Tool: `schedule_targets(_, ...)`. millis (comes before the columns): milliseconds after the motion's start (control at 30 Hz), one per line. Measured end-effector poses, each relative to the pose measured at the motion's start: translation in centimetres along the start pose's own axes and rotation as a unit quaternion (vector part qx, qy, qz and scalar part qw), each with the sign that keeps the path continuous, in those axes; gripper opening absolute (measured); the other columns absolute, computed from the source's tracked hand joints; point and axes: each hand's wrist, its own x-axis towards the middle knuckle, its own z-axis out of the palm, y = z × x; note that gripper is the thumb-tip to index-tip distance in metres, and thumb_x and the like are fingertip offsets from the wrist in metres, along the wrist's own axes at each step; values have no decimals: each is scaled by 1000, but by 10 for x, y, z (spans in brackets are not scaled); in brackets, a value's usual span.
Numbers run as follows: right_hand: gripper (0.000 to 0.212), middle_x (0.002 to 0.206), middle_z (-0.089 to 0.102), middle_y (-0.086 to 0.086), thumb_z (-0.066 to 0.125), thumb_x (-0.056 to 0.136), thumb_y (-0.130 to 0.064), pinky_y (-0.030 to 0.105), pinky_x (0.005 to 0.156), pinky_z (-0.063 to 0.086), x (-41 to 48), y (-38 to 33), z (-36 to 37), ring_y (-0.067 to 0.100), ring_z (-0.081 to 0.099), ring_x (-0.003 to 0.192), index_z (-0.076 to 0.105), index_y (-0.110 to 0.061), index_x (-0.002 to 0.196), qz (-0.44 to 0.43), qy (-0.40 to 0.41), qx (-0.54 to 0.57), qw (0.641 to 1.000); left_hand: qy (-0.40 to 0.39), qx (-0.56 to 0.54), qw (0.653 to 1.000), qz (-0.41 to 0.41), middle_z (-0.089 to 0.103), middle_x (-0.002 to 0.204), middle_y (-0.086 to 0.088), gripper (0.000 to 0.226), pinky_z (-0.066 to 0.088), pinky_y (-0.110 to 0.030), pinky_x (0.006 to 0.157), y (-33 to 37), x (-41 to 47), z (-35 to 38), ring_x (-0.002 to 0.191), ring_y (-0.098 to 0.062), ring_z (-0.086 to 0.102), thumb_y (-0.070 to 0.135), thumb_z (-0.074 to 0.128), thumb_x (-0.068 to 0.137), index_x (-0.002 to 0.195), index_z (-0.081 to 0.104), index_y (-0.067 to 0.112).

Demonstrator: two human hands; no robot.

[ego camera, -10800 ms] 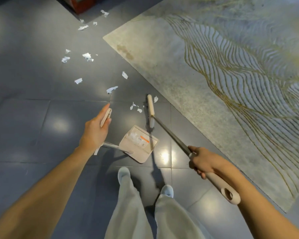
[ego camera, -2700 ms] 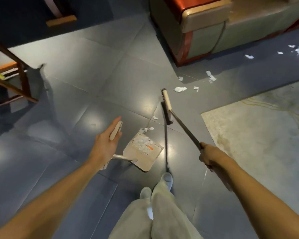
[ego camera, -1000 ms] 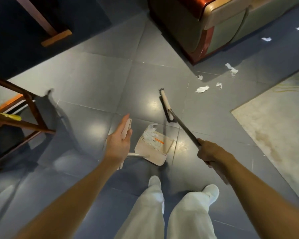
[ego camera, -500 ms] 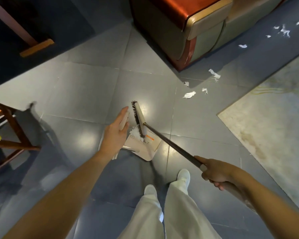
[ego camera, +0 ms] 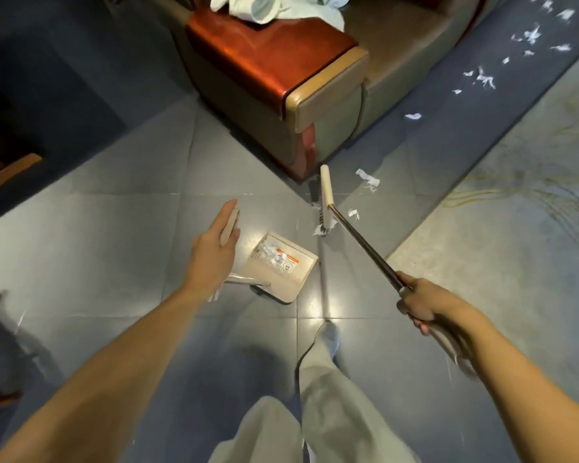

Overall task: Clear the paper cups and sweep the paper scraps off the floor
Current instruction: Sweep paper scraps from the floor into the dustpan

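Some white paper scraps (ego camera: 269,252) lie inside the dustpan (ego camera: 281,272), at its far end. How many there are is hard to make out, because they mix with the printed label there. The dustpan sits on the grey tiled floor (ego camera: 114,228), just in front of the person. The left hand (ego camera: 214,252) holds the top of its long handle, with the fingers almost straight along the grip and the thumb on the other side. The wrist hides the middle part of this handle.

The broom (ego camera: 325,195) has its head on the floor beyond the dustpan, close to the corner of the sofa (ego camera: 315,105). One scrap touches the near end of the bristles. The right hand (ego camera: 422,300) grips the broom handle with the fingers curled round it. The end of the handle behind this hand is blurred.

More scraps lie just to the right of the broom head, and a further group is scattered far to the right along the sofa. The frame edge cuts this group off. A pale rug (ego camera: 515,228) covers the floor on the right. A light cloth (ego camera: 274,6) lies on the sofa arm and is cut off at the top. One leg (ego camera: 321,379) and a shoe (ego camera: 328,332) show below.
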Motion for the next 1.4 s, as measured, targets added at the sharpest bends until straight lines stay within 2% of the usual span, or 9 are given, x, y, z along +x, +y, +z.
schedule_targets(67, 69, 64, 48, 10, 39, 88, 5, 25, 40, 39, 20, -6, -32, 20, 42, 44, 29, -27, 148, 1, 22, -8, 1000, -14, 25, 1000, -5, 56, 128, -15, 47, 43, -32, 93, 21, 30, 18, 102, -19, 53, 21, 45, 100, 143, 36, 39)
schedule_targets(200, 64, 65, 52, 15, 42, 86, 5, 24, 40, 39, 58, -17, -84, 23, 47, 45, 37, -21, 144, 9, 66, -49, 997, -32, 58, 998, -3, 54, 130, -10, 48, 40, -23, 85, 54, 80, 46, 105, -16, 53, 22, 44, 101, 143, 34, 42)
schedule_targets(367, 68, 93, 58, 15, 45, 82, 6, 16, 31, 36, 101, -30, -119, 24, 57, 57, 40, -21, 144, 13, 87, -115, 989, -46, 79, 996, -10, 52, 136, -5, 46, 36, -21, 89, 69, 127, 72, 111, -20, 53, 23, 42, 101, 145, 34, 37)
schedule_targets(500, 69, 90, 56, 15, 42, 87, 5, 20, 33, 40, 130, -40, -124, 22, 55, 52, 29, -22, 149, 35, 51, -121, 991, -41, 98, 994, -4, 49, 141, -1, 44, 35, -24, 95, 82, 171, 80, 123, -24, 49, 23, 42, 101, 144, 37, 32)
schedule_targets(667, 71, 72, 59, 15, 40, 87, 5, 31, 54, 53, 131, -63, -91, 20, 55, 49, 25, -25, 149, 61, -69, -68, 993, -49, 85, 995, -15, 43, 146, -1, 46, 35, -39, 107, 111, 204, 95, 130, -26, 43, 23, 42, 101, 146, 34, 29)
schedule_targets(833, 67, 70, 51, 9, 35, 92, -7, 24, 44, 44, 94, -68, -88, 14, 44, 44, 22, -40, 149, 96, -100, 40, 990, -90, 101, 991, -15, 52, 130, -13, 45, 49, -49, 94, 120, 237, 97, 115, -35, 53, 29, 39, 101, 145, 29, 38)
schedule_targets(1033, 67, 63, 49, 6, 37, 95, -4, 24, 40, 44, 67, -94, -99, 13, 42, 38, 18, -35, 151, 93, -68, 109, 987, -119, 104, 987, 5, 52, 123, -6, 48, 48, -32, 79, 106, 254, 73, 99, -19, 50, 30, 37, 101, 147, 24, 39)
schedule_targets(1167, 72, 61, 50, 8, 41, 93, 1, 23, 37, 42, 80, -122, -98, 13, 43, 37, 16, -32, 152, 95, -41, 137, 985, -126, 83, 988, 15, 52, 120, -3, 50, 43, -14, 57, 91, 258, 59, 89, -18, 54, 27, 40, 100, 146, 26, 38)
schedule_targets(1400, 66, 56, 46, 7, 42, 91, 3, 21, 35, 38, 121, -164, -80, 13, 40, 35, 27, -26, 149, 115, 3, 238, 965, -139, 66, 988, 4, 52, 101, -6, 48, 48, -16, 52, 79, 273, 25, 68, -15, 51, 22, 43, 100, 143, 31, 38)
